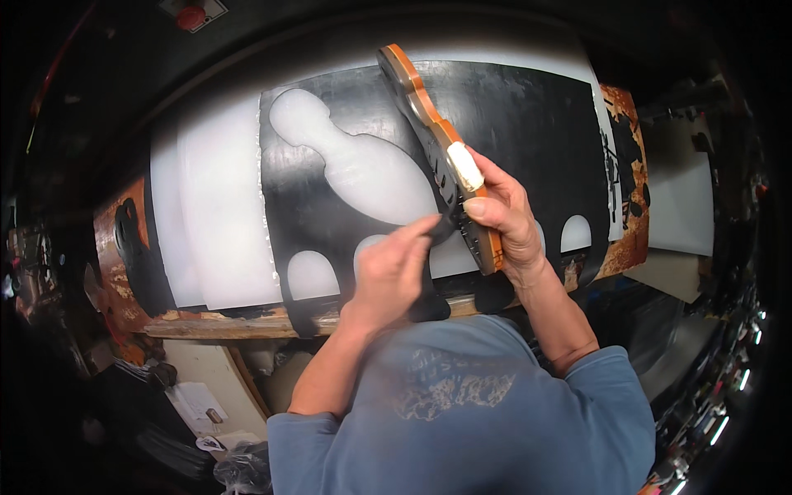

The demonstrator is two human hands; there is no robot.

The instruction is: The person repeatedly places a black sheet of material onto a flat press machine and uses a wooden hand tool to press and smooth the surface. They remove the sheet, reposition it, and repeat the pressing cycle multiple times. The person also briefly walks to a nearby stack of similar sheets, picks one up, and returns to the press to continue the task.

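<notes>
Underneath both grips stretches the desk (624,247), its rusty orange-brown ends showing far out to the left and to the right of them. Pale white sheeting (210,206) covers much of it, reaching beyond the grips and well to the left of the left one. On this lies a wide black sheet (528,107), directly below the grips and spreading away past them. The person's blue shirt (470,412) fills the space on the near side of the grips, between the two forearms. A long, sole-shaped opening (371,169) in the black sheet shows white, ahead of the left grip. The long orange-edged tool (425,107), waisted in outline, is in the right grip (511,219), held up on its edge above the black sheet; its far end leans away and to the left of that grip, its near end just below. The right grip is clamped on the tool, thumb across the inner side. The left grip (388,272) is pinched, finger and thumb together on a dark piece (444,231) beside the tool's inner side, though blur hides its outline. Small arched openings (311,276) line the sheet's near edge, one left of the left grip. A white patch (464,165) wraps the tool right at the right grip's fingertips.
</notes>
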